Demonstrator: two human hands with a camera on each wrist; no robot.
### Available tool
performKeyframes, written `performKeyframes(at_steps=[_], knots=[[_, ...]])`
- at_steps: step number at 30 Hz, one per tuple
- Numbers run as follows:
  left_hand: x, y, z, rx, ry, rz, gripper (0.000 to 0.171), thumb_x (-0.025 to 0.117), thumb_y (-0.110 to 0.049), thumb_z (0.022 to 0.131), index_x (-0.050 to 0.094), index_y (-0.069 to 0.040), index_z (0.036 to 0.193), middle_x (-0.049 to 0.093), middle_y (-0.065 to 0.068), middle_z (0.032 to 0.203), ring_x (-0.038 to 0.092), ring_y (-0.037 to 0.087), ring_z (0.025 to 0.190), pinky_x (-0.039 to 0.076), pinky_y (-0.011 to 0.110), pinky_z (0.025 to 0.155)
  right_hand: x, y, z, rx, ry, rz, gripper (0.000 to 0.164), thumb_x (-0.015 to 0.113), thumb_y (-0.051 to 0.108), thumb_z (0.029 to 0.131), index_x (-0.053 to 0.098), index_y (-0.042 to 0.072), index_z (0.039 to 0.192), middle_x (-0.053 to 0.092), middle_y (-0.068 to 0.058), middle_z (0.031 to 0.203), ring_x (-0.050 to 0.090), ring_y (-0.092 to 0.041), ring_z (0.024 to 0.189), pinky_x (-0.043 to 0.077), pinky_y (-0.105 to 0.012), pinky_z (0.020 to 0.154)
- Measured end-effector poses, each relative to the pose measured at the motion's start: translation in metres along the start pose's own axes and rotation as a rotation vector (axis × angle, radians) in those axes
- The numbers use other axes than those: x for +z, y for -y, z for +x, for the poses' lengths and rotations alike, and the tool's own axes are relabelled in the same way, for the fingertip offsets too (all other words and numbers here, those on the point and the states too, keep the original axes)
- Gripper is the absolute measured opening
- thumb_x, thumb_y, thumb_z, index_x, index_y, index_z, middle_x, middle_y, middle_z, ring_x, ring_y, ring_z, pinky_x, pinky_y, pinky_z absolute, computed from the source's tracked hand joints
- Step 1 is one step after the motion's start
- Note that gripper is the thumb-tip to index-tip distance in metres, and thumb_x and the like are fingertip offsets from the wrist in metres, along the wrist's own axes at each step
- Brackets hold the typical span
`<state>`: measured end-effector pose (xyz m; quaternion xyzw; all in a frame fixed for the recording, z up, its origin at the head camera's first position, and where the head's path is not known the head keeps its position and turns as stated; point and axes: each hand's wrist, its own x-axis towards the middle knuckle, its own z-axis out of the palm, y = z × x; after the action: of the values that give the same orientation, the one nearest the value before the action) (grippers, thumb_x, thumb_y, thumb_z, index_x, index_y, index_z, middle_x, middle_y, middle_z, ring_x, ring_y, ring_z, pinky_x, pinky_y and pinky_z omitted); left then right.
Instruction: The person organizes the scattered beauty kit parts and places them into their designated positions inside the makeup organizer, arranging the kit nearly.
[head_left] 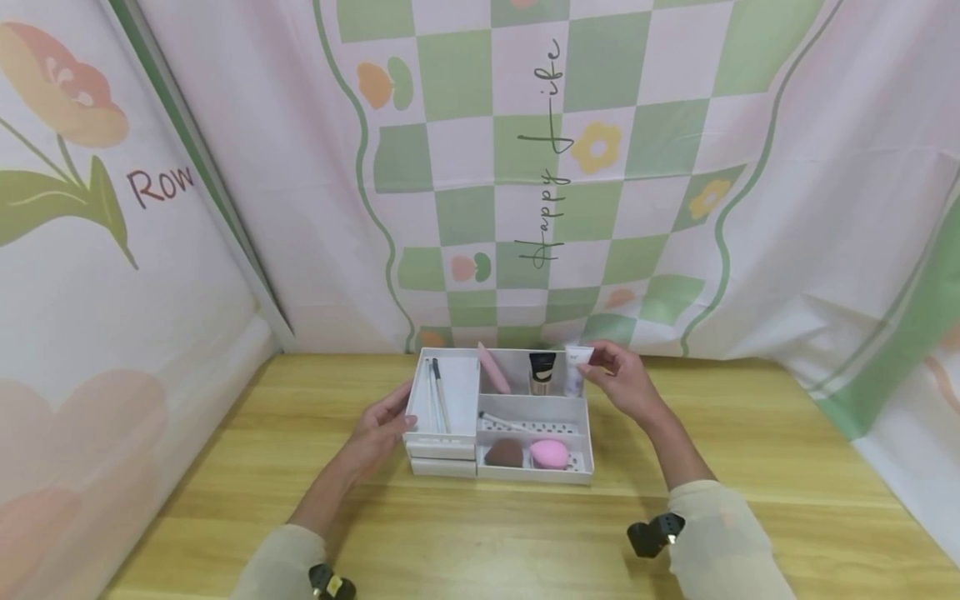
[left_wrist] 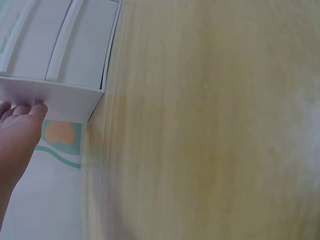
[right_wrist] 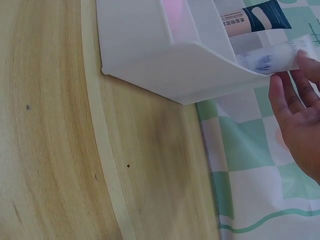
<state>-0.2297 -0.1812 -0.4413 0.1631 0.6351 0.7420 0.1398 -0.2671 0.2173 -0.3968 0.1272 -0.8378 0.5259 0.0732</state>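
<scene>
A white desktop organizer with compartments stands on the table. My left hand rests on its left side, fingertips touching the side wall, as the left wrist view also shows. At the back right compartment my right hand pinches the upper end of a white squeeze tube, whose lower part sits inside; in the right wrist view, thumb and fingers are on the tube. Beside it stands a black-capped beige tube. A pink pen-like stick leans in the same back compartment.
Two slim brushes lie in the organizer's left tray, above two drawers. A short brush lies in the middle section. A brown sponge and a pink makeup sponge sit in front. Patterned cloth hangs behind the wooden table.
</scene>
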Motion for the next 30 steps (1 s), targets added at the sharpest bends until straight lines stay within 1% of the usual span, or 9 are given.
performKeyframes(at_steps=[4,12,19,25,30], knots=[[0.0003,0.0,-0.0001,0.001,-0.003,0.005,0.073,0.048,0.002,0.098,0.011,0.001,0.161,0.001,0.017,0.172,0.005,0.036,0.16,0.035,0.018,0.116,-0.0001,-0.0003,-0.0005,-0.014,-0.01,-0.006,0.03,0.061,0.004,0.098,0.06,-0.009,0.126,0.066,-0.029,0.122,0.056,0.006,0.097,0.049,-0.007,0.09],[0.0007,-0.0006,0.0003,0.006,-0.001,0.012,0.072,0.049,0.002,0.099,0.012,0.001,0.161,0.002,0.017,0.172,0.006,0.037,0.16,0.037,0.016,0.115,-0.0001,-0.0001,-0.0008,-0.018,-0.017,0.008,0.03,0.06,0.004,0.099,0.06,-0.009,0.126,0.066,-0.03,0.123,0.058,0.006,0.098,0.049,-0.005,0.09],[0.0019,-0.0013,-0.0004,0.014,0.014,0.015,0.073,0.049,0.0,0.098,0.011,0.001,0.161,0.001,0.017,0.172,0.004,0.037,0.16,0.035,0.017,0.116,-0.0011,-0.0005,-0.0019,-0.02,-0.025,0.02,0.03,0.061,0.002,0.098,0.06,-0.01,0.126,0.065,-0.031,0.123,0.057,0.008,0.096,0.049,-0.006,0.09],[0.0012,-0.0005,0.0007,0.009,0.009,0.02,0.072,0.05,0.0,0.099,0.012,0.001,0.161,0.002,0.017,0.172,0.005,0.037,0.16,0.035,0.016,0.116,-0.0014,-0.0033,-0.002,-0.018,-0.03,0.027,0.032,0.06,0.001,0.097,0.059,-0.01,0.127,0.064,-0.031,0.125,0.057,0.01,0.098,0.05,-0.004,0.091],[-0.0012,0.0008,0.0003,-0.009,-0.014,0.015,0.072,0.049,0.0,0.099,0.014,0.0,0.161,0.004,0.018,0.172,0.007,0.037,0.16,0.038,0.016,0.114,-0.0014,-0.0053,-0.0019,-0.012,-0.022,0.045,0.034,0.059,0.003,0.098,0.058,-0.01,0.129,0.062,-0.03,0.13,0.056,0.013,0.101,0.05,-0.003,0.092]])
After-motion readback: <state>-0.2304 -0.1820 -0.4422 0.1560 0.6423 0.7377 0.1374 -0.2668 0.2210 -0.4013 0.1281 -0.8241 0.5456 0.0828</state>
